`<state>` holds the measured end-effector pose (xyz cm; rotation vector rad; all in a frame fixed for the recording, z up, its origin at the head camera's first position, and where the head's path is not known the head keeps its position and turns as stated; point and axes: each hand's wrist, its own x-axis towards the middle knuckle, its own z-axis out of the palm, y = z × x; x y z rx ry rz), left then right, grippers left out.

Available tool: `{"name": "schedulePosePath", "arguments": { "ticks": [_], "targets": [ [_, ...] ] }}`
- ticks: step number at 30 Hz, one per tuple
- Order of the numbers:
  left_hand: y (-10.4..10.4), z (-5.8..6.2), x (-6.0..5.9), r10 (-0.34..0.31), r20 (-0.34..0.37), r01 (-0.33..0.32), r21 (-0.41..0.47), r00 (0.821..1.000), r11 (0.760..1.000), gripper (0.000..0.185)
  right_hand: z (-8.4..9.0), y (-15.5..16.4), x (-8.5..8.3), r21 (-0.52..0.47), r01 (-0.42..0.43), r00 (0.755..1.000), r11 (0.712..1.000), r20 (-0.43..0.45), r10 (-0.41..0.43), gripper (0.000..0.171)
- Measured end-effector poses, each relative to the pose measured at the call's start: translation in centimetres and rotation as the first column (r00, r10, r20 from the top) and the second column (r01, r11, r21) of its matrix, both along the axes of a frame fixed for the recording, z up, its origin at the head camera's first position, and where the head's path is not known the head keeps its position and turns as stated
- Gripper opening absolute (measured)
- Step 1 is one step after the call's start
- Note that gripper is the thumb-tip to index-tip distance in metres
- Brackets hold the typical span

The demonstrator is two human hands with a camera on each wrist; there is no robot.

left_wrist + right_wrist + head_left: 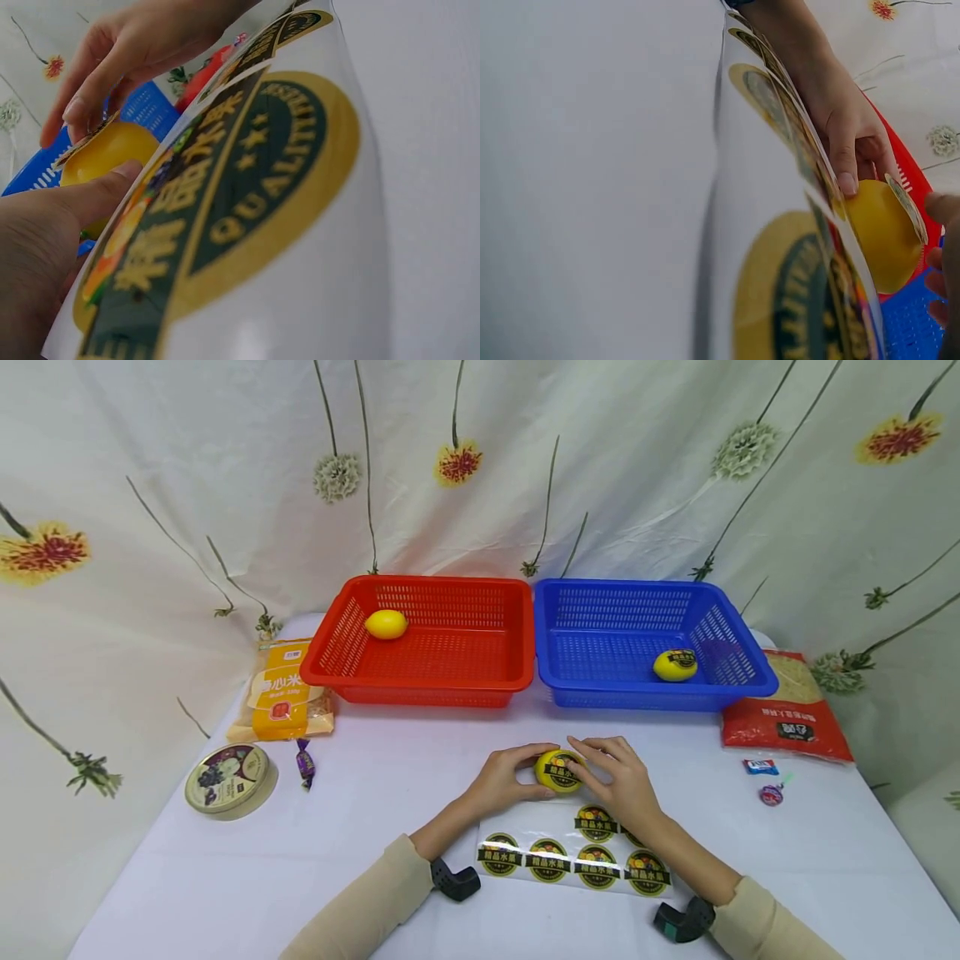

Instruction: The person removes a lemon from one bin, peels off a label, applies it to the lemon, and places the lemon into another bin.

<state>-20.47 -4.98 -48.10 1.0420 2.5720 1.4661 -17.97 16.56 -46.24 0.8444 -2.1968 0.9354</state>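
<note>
Lemon: a yellow lemon [558,771] sat on the white table [375,827], near the middle, just beyond the far edge of a sticker sheet [573,860].
Long axis: it ran roughly left to right across the table; which end was the stem could not be told.
Look: glossy yellow skin, with a round dark-green and gold sticker [562,770] lying on its upper face; the wrist views showed the sticker's edge standing off the peel.
Left hand: the left hand [504,779] cupped the lemon's left side, fingers curled against it and thumb pressed to the near flank.
Right hand: the right hand [618,781] rested fingertips on the sticker, fingers spread and only slightly bent, pressing rather than clasping.
Far left: a red basket [420,672] held a bare lemon [386,624].
Far right: a blue basket [637,689] held a labelled lemon [675,665].
</note>
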Motion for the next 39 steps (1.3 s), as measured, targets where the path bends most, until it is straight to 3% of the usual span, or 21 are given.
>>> {"name": "schedulePosePath", "arguments": {
  "ticks": [4,8,22,27,29,32,36,39],
  "targets": [
    [0.0,0.0,0.0,-0.01,-0.008,0.01,0.002,1.0,1.0,0.062,-0.3,0.1,0.4,-0.058,-0.079,0.993,0.995,0.081,0.084,0.047],
    [-0.1,-0.1,0.0,-0.011,-0.025,0.012,0.007,1.0,1.0,0.062,-0.5,0.0,0.6,-0.054,-0.105,0.984,0.993,0.138,0.111,0.048],
    [-0.1,-0.3,-0.2,-0.008,-0.028,0.008,0.005,1.0,1.0,0.062,-0.9,0.0,-0.1,-0.023,-0.148,0.979,0.989,0.136,0.15,0.047],
    [-0.1,-0.1,-0.2,-0.012,-0.018,0.012,0.006,1.0,1.0,0.062,-0.8,0.2,-0.1,-0.034,-0.159,0.97,0.987,0.183,0.163,0.048],
    [-0.2,0.0,-0.2,-0.022,0.011,0.021,0.001,1.0,1.0,0.062,-0.9,0.2,-0.1,-0.038,-0.16,0.968,0.986,0.188,0.164,0.048],
    [-0.4,0.3,-0.4,-0.043,0.122,0.04,0.034,0.992,0.999,0.055,-0.8,0.1,-0.1,-0.043,-0.163,0.969,0.986,0.182,0.168,0.049],
    [-0.4,0.8,-0.6,-0.051,0.281,0.025,0.094,0.958,0.995,0.042,-0.9,0.2,-0.1,-0.045,-0.173,0.968,0.984,0.175,0.178,0.051],
    [-0.3,0.9,-0.7,-0.042,0.333,0.006,0.108,0.942,0.994,0.038,-0.9,0.2,-0.1,-0.04,-0.176,0.97,0.984,0.165,0.18,0.051]
  ]
}}
